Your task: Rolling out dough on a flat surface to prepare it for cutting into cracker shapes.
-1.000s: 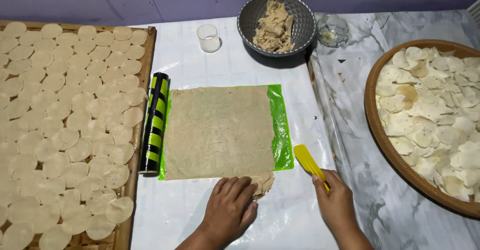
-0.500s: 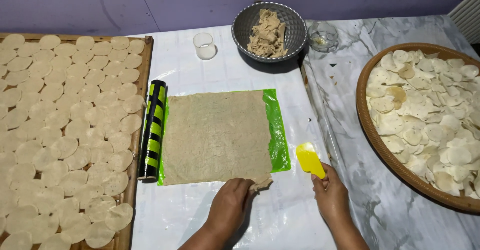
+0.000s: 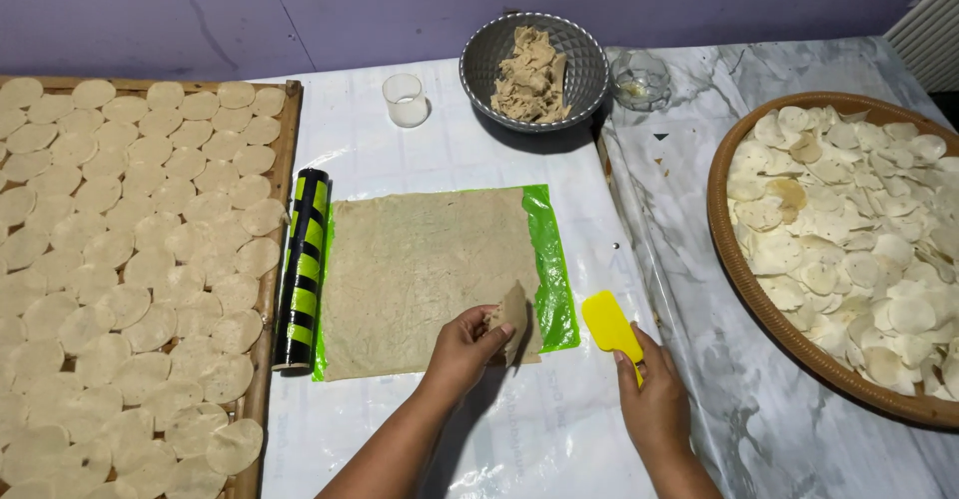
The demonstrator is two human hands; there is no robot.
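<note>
I see the rolled dough sheet (image 3: 425, 279) lying flat on green plastic (image 3: 552, 269) mid-bench. My left hand (image 3: 465, 349) pinches its lifted near-right corner; my right hand (image 3: 654, 399), just beside, grips a yellow scraper (image 3: 609, 324).

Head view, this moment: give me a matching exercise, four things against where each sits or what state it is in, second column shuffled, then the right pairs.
Things:
1. dough sheet
2. yellow scraper
3. grey bowl
4. rolling pin

Places or states:
A. lies along the left edge of the green plastic sheet
B. holds torn dough scraps, at the far side of the table
C. near right corner lifted by the left hand
D. held in the right hand

Pairs: 1-C, 2-D, 3-B, 4-A
</note>
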